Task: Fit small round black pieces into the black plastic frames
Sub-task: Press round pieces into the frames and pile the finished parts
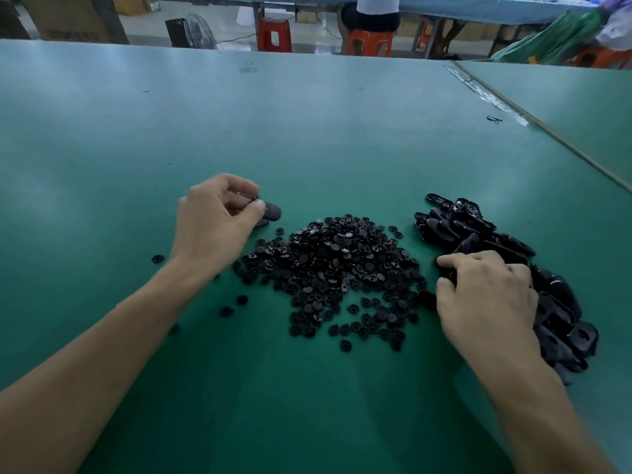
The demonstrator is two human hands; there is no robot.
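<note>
A heap of small round black pieces [338,268] lies in the middle of the green table [307,131]. To its right is a pile of black plastic frames [478,230]. My left hand [219,220] is left of the heap, and its curled fingers and thumb pinch one black frame [272,211] just above the table. My right hand [489,299] rests on the near left part of the frame pile with its fingers curled over the frames; whether it holds one is hidden.
Loose round pieces [158,258] lie scattered left of and in front of the heap. A seam [533,121] joins a second table at the right. Orange stools [275,34], a fan [195,30] and seated people are beyond the far edge.
</note>
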